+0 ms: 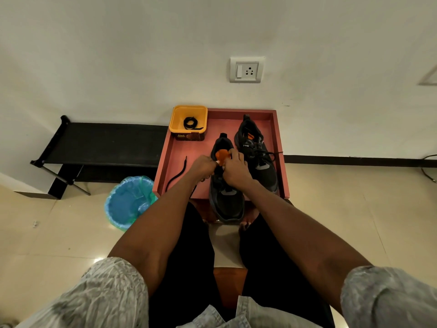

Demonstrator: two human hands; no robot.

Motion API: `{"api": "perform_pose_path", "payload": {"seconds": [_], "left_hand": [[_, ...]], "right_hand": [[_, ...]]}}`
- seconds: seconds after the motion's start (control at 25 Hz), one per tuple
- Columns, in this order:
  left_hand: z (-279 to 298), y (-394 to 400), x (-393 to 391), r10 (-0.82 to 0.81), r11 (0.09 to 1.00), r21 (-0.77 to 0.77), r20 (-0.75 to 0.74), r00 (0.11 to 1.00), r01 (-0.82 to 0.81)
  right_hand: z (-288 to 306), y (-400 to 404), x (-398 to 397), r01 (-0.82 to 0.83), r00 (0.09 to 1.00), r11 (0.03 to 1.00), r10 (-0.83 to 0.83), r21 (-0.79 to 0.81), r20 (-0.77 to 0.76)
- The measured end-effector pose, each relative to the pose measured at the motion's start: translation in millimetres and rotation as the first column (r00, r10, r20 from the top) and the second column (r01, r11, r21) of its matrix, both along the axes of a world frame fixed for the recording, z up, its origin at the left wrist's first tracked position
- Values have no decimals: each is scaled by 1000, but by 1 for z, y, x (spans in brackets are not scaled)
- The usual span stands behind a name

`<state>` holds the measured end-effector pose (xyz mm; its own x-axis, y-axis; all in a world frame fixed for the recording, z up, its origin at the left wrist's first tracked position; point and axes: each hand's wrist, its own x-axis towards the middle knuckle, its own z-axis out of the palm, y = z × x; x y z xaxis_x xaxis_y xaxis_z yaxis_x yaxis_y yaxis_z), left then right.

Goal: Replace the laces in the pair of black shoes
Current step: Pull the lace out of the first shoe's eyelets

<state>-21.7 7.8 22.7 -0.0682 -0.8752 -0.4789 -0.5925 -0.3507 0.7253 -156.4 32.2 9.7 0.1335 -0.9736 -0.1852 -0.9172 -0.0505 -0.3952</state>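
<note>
Left hand: I have my left hand [203, 165] at the near shoe's eyelet row, fingers curled — it looks pinched on a lace end, though the lace itself is hidden there.
Right hand: my right hand [235, 170] lies over the near shoe [226, 200], fingers gripping its orange tongue [222, 155] and upper; the two hands almost touch.
Near shoe: it sits at the tray's front edge, toe overhanging toward me, heel toward the wall.
Far shoe: the second black shoe [256, 153] stands along the tray's right side, just beside the first, its lace [272, 153] threaded, one end trailing right.
Loose lace: a black lace [176, 175] lies along the tray's left side, running toward my left wrist.
Spare lace: a coiled black lace [191, 123] sits in the yellow tub [188, 114] at the tray's back-left corner.
Tray: the pink tray [163, 169] carries all of it; a blue-lined bin [128, 201] stands on the floor off its front-left corner.
Step in hand: I judge I'm working the lace at the top eyelets of the near shoe — pulling out or threading in, I cannot tell.
Next move: it calls for steadying the tongue while feeding the lace tip cleanly through one eyelet.
</note>
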Motion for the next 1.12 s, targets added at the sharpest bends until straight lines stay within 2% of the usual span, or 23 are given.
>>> {"api": "perform_pose_path", "payload": {"seconds": [0.08, 0.12, 0.2, 0.24, 0.28, 0.32, 0.36, 0.44, 0.52, 0.6, 0.64, 0.72, 0.8, 0.84, 0.88, 0.92, 0.96, 1.0, 1.04, 1.12], "left_hand": [[-1, -1, -2, -11, 999, -36, 46, 999, 13], [0, -1, -2, -17, 998, -52, 68, 998, 21], [-1, -2, -2, -37, 996, -75, 100, 994, 45], [-2, -1, -2, -49, 995, -79, 112, 993, 58], [-2, -1, -2, -58, 994, -88, 123, 991, 69], [-3, 0, -2, -63, 992, -97, 128, 990, 76], [-5, 0, -2, -65, 991, -107, 130, 989, 79], [-7, 1, -3, -58, 991, -113, 124, 991, 72], [-7, 1, -4, -62, 990, -117, 127, 990, 77], [-5, 1, -6, -69, 989, -123, 146, 987, 87], [-5, 2, -7, -72, 988, -125, 159, 985, 93], [-5, 2, -6, -88, 985, -127, 188, 978, 113], [-4, 3, -6, -104, 983, -126, 228, 968, 135], [-3, 3, -6, -109, 981, -129, 248, 963, 144], [-2, 3, -5, -112, 980, -133, 262, 959, 151], [-2, 3, -5, -119, 977, -137, 271, 955, 161], [-2, 3, -6, -124, 976, -138, 272, 954, 166], [-3, 3, -6, -122, 977, -139, 266, 956, 164], [-4, 2, -6, -118, 978, -137, 260, 958, 158], [-4, 2, -5, -117, 978, -141, 253, 960, 156]], "right_hand": [[-5, 7, -3, 74, 991, 993, -63, -88, 120], [-6, 12, -4, 178, 967, 978, -153, -108, 205], [-10, 19, -4, 458, 825, 888, -414, -27, 385], [-10, 21, -3, 572, 721, 819, -531, 52, 445], [-9, 22, -2, 630, 656, 770, -596, 98, 464], [-6, 22, 0, 636, 673, 769, -596, 69, 439], [-5, 20, 0, 583, 757, 812, -531, -27, 381], [0, 15, 0, 285, 955, 939, -259, -194, 147], [4, 7, 1, 8, 996, 986, -23, -165, -91], [3, 3, 1, -78, 980, 991, 56, -109, -189], [2, 2, 1, -82, 981, 991, 62, -105, -183], [3, 4, -2, -34, 997, 990, 24, -135, -71], [6, 7, -7, 173, 983, 960, -154, -222, 100], [7, 8, -12, 341, 934, 911, -301, -230, 192], [8, 8, -16, 514, 844, 838, -455, -183, 283], [9, 8, -21, 639, 743, 762, -578, -101, 338], [10, 9, -25, 693, 689, 719, -642, -46, 336], [10, 9, -26, 680, 712, 730, -638, -63, 292], [8, 9, -26, 596, 795, 791, -559, -138, 234], [9, 8, -16, 244, 970, 935, -233, -258, 70]]}}
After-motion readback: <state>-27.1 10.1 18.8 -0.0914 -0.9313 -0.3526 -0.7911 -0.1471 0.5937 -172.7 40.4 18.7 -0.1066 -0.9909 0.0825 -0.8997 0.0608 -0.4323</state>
